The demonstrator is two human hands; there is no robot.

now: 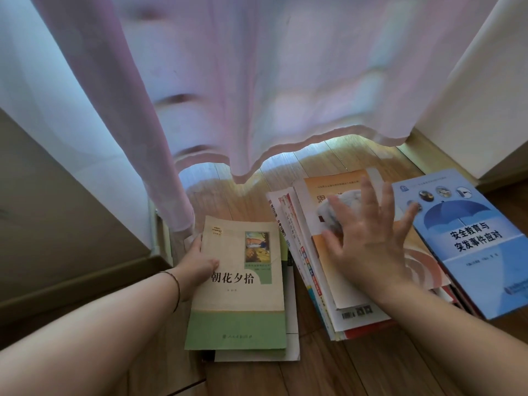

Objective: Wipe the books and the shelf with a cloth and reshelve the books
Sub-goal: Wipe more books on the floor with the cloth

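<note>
Two stacks of books on the wooden floor. Left hand grips the green-and-cream paperback topping the near pile. Right hand, fingers spread, reaches over the crumpled white cloth lying on the orange-covered book. Likely step: fetching the cloth; next, closing round it. Beyond, sheer curtain.

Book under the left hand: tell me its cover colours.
Cream, with a green band along the bottom edge of the book; the head view shows it, left hand gripping its edge.
</note>
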